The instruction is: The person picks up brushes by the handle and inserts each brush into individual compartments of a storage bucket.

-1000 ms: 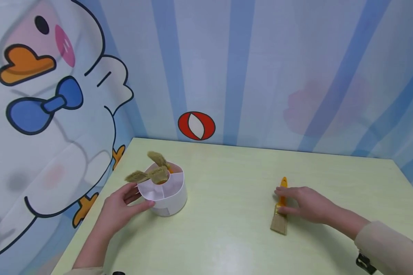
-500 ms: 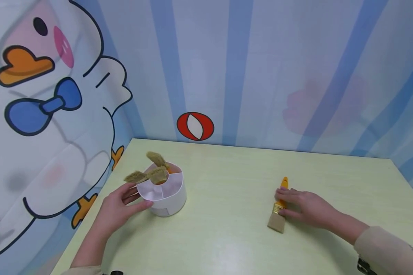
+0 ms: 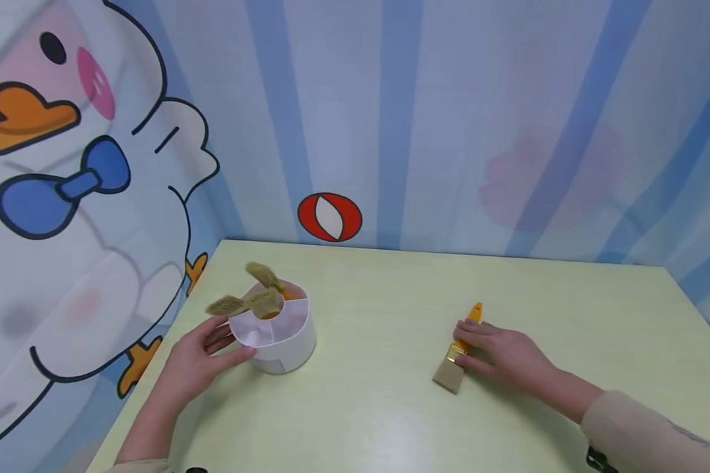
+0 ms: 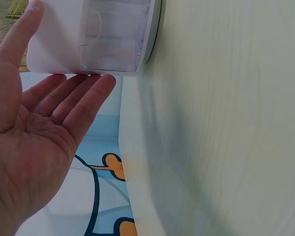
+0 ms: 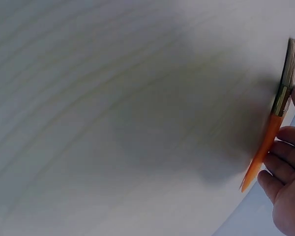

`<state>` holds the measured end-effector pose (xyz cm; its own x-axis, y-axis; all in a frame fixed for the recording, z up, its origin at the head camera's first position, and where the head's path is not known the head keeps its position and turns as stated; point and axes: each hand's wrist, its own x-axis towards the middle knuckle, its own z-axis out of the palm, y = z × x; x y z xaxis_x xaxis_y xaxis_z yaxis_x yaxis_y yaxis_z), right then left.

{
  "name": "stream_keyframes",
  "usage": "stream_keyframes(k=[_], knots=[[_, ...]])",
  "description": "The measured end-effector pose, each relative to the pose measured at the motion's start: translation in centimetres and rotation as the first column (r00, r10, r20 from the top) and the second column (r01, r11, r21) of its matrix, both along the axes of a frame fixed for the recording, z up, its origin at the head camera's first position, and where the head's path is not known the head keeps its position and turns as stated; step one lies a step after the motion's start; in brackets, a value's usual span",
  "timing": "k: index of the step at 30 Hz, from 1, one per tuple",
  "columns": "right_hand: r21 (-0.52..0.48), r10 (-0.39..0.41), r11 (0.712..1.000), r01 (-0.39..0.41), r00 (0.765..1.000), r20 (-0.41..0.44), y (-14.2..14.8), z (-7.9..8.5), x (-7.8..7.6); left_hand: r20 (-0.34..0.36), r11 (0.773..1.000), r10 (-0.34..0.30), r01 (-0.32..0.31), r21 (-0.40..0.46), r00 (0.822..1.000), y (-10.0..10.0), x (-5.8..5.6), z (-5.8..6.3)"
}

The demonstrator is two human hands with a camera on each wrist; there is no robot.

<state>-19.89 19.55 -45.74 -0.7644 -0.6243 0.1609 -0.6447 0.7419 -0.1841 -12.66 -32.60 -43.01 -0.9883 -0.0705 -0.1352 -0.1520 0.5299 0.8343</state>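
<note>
A round white organizer (image 3: 286,351), divided on top, stands at the table's left. Brushes (image 3: 264,303) with bushy tan bristles poke out of it. My left hand (image 3: 196,368) touches its near left side, thumb at the front rim. In the left wrist view the hand's (image 4: 34,128) fairly straight fingertips meet the clear wall. On the right, my right hand (image 3: 505,355) pinches a flat paintbrush (image 3: 457,355) with an orange handle and gold ferrule, bristles pointing toward me. The right wrist view shows the thumb by the ferrule and fingertips along the handle (image 5: 265,142).
Both objects are on a pale wooden table (image 3: 367,394). A striped blue cloth backdrop (image 3: 449,131) rises behind the far edge, printed with a red ball. A large printed duck (image 3: 94,249) covers the left side panel.
The right hand has moved left with the paintbrush, whose bristle end has swung leftward. The left hand has stayed at the organizer. The head view has shifted slightly right.
</note>
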Motion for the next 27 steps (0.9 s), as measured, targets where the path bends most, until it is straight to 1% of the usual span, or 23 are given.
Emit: stream_keyframes(k=[3, 7, 12, 15, 17, 19, 22, 25, 27], knots=[[0.006, 0.001, 1.000, -0.001, 1.000, 0.008, -0.7, -0.1, -0.1, 0.017, 1.000, 0.005, -0.005, -0.007, 1.000, -0.2, 0.2, -0.1], [0.015, 0.001, 1.000, -0.001, 1.000, 0.017, -1.2, -0.1, -0.1, 0.021, 1.000, 0.006, -0.005, -0.014, 1.000, -0.4, 0.2, -0.1], [0.018, 0.002, 1.000, -0.002, 1.000, 0.011, -0.7, 0.4, 0.1, 0.018, 1.000, -0.006, 0.006, -0.002, 1.000, 0.0, -0.1, -0.1], [0.014, 0.057, 0.998, -0.057, 0.998, -0.004, -0.2, 0.8, -0.1, 0.020, 1.000, -0.002, 0.002, -0.002, 1.000, 0.0, -0.1, 0.0], [0.024, 0.122, 0.992, -0.122, 0.992, -0.012, 0.3, 1.2, -0.3, 0.023, 1.000, 0.000, 0.000, -0.006, 1.000, 0.1, -0.1, 0.0], [0.041, 0.209, 0.977, -0.208, 0.977, -0.036, 0.7, 1.4, -0.5, 0.028, 1.000, 0.002, -0.002, -0.007, 1.000, 0.1, -0.1, 0.0], [0.078, 0.325, 0.945, -0.319, 0.942, -0.087, 1.4, 1.4, -0.6, 0.027, 1.000, 0.000, 0.000, -0.005, 1.000, 0.1, -0.1, 0.0], [0.113, 0.393, 0.918, -0.379, 0.908, -0.149, 1.8, 1.1, -0.8, 0.022, 1.000, -0.003, 0.004, -0.003, 1.000, 0.0, -0.1, 0.0], [0.124, 0.410, 0.911, -0.394, 0.897, -0.162, 1.9, 0.9, -0.9, 0.022, 1.000, -0.003, 0.004, -0.004, 1.000, 0.0, -0.2, 0.0]])
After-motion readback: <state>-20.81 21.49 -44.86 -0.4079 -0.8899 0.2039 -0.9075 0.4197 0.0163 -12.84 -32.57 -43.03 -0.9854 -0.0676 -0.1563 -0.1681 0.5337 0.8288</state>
